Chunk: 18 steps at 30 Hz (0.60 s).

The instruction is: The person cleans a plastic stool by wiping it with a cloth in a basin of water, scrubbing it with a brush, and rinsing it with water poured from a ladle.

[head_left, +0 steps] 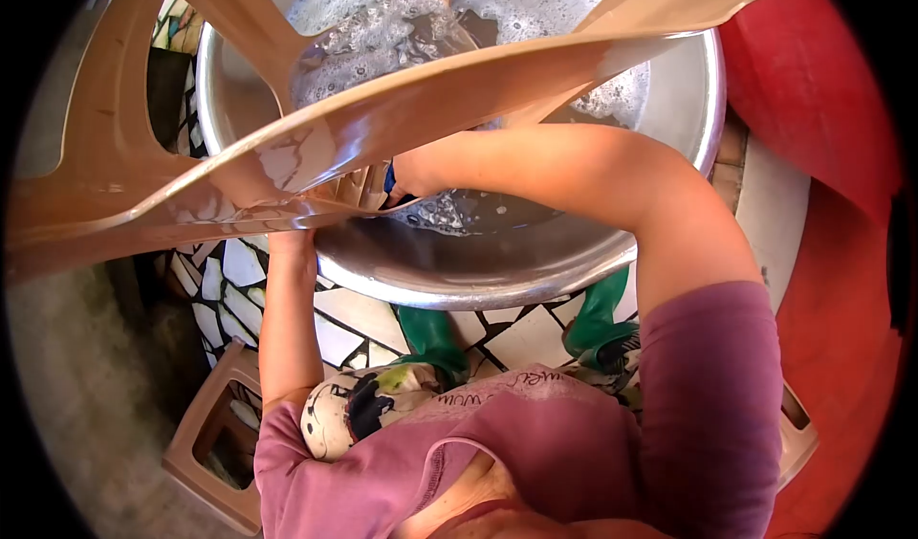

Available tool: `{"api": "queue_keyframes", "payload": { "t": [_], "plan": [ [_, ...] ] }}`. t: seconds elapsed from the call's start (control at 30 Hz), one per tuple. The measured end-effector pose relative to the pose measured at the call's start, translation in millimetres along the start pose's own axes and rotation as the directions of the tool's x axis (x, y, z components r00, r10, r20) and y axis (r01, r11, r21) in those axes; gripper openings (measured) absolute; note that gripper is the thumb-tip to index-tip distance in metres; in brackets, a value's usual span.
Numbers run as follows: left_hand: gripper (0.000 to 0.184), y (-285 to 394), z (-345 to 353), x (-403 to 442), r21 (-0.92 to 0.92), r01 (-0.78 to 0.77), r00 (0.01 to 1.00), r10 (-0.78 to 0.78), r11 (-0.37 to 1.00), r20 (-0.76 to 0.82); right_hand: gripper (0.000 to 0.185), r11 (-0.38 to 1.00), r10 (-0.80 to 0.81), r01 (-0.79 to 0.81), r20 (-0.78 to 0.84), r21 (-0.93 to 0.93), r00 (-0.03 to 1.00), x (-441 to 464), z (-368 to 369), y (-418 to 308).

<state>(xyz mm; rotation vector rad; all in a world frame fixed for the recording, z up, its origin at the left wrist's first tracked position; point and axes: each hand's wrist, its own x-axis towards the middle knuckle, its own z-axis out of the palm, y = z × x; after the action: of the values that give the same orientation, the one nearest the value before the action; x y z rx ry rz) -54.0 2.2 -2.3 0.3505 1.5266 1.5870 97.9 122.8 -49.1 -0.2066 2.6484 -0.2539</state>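
A light brown plastic chair (402,109) is tilted across a large round metal basin (478,295), its broad curved edge nearest to me. Foamy water (392,37) fills part of the basin behind and beneath the chair. My right hand (409,174) reaches in under that edge, fingers curled around a small blue object (389,179), which is mostly hidden. I cannot make out the object's kind. My left wrist (292,241) comes up from below to the chair's lower left side; the chair covers my left hand, so its fingers do not show.
Green boots (430,336) stand on the floor of broken white tiles (359,317) before the basin. A brown plastic seat part (182,453) shows at lower left. A large red surface (841,281) curves along the right side. Bare grey ground (76,376) lies at far left.
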Motion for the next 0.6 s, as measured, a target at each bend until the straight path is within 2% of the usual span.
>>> {"api": "queue_keyframes", "payload": {
  "t": [0.03, 0.1, 0.13, 0.23, 0.3, 0.37, 0.4, 0.43, 0.47, 0.53, 0.6],
  "plan": [
    [0.035, 0.3, -0.2, -0.4, 0.002, -0.002, 1.000, 0.002, 1.000, 0.008, 0.034, 0.998, 0.068, -0.068, -0.044, -0.002, 0.997, -2.1, -1.9, -5.5],
    [0.036, 0.8, 1.1, -0.5, 0.033, 0.025, 0.999, -0.024, 0.999, -0.031, 0.026, 0.987, 0.127, -0.115, 0.108, -0.116, 0.986, -10.7, -19.1, -13.7],
    [0.037, 1.1, 2.3, -0.3, 0.044, 0.035, 0.998, -0.033, 0.998, -0.045, 0.025, 0.985, 0.152, -0.142, 0.102, -0.099, 0.983, -10.5, -18.7, -13.8],
    [0.037, 2.8, 17.3, -2.9, -0.099, 0.039, 0.976, -0.059, 0.994, -0.209, 0.023, 0.974, 0.225, -0.221, 0.089, -0.049, 0.970, -10.4, -14.8, -13.2],
    [0.036, 9.9, 25.4, -12.5, -0.058, 0.055, 0.961, -0.068, 0.997, -0.266, 0.023, 0.970, 0.242, -0.241, 0.087, -0.028, 0.966, -9.3, -10.4, -12.9],
    [0.036, 8.7, 19.0, -10.0, -0.037, 0.059, 0.954, -0.068, 0.998, -0.291, 0.026, 0.916, 0.238, -0.286, 0.192, 0.281, 0.952, -9.7, -8.7, -3.1],
    [0.035, 1.2, 2.7, -2.1, 0.009, 0.050, 0.987, -0.048, 0.999, -0.154, 0.028, 0.898, 0.155, -0.217, 0.185, 0.382, 0.970, -7.6, -2.4, 0.0],
    [0.034, -4.0, -10.2, 5.3, 0.029, 0.042, 0.996, -0.040, 0.999, -0.084, 0.030, 0.865, 0.071, -0.149, 0.178, 0.479, 0.982, -5.6, 3.9, 3.0],
    [0.034, -9.2, -23.2, 12.6, 0.047, 0.032, 0.999, -0.031, 0.998, -0.013, 0.033, 0.853, -0.082, 0.017, 0.102, 0.522, 0.991, 0.4, 17.5, 4.1],
    [0.032, -8.2, -25.4, 18.3, 0.025, -0.049, 0.979, 0.043, 0.999, 0.199, 0.032, 0.827, -0.023, -0.019, 0.068, 0.562, 0.997, 0.0, 18.7, 3.0],
    [0.036, 7.5, 4.5, 4.0, 0.092, -0.117, 0.953, 0.085, 0.989, 0.292, 0.025, 0.837, 0.123, -0.205, 0.190, 0.507, 0.974, -26.9, -17.5, -3.6]
  ]
}}
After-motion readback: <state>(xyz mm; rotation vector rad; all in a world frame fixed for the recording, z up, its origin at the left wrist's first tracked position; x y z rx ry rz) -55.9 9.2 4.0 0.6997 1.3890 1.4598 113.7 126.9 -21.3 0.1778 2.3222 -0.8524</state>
